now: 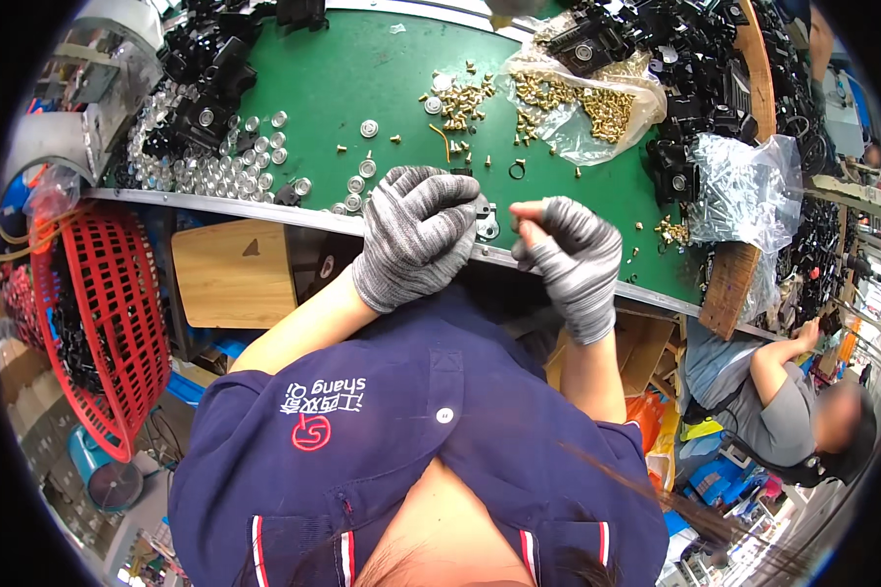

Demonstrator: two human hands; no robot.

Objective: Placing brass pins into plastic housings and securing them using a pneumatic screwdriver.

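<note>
My left hand (416,235), in a grey striped knit glove, is closed at the table's near edge. From its fingers juts a small grey metal and black part (486,221); the rest of it is hidden by the glove. To its right, my right hand (576,262), gloved alike with bare fingertips, has thumb and forefinger pinched together. Whatever may be between those tips is too small to make out. Beyond the hands lie loose brass screws (465,103), a small black ring (517,170) and several silver round caps (255,161).
A clear bag (597,108) of brass screws lies at the back of the green table (313,73). Black parts (700,73) heap on both sides. Another bag (744,186) holds silver pieces. A red basket (113,303) stands at left; a person (783,411) sits at right.
</note>
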